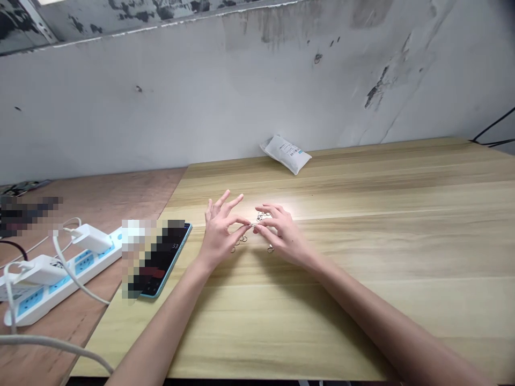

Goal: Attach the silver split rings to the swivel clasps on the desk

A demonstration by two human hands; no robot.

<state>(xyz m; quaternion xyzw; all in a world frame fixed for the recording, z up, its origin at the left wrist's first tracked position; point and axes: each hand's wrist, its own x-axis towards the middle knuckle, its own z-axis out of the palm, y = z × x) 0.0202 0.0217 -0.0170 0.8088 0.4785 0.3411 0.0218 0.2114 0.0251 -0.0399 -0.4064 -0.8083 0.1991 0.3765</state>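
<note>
My left hand [219, 230] and my right hand [281, 233] meet over the light wooden table [362, 225]. Thumb and forefinger of each hand pinch a small metal ring [253, 225] between them, while the other left fingers are spread upward. Several more small metal rings [241, 240] lie on the table under the left hand. Another cluster of rings [262, 215] lies just beyond the right fingers, and one ring [270, 249] lies under the right palm.
A white sealed packet [286, 153] lies by the wall at the back. A phone [163, 260] with a lit screen rests at the table's left edge. On the brown board to the left, a white power strip [60, 273] carries chargers and cables.
</note>
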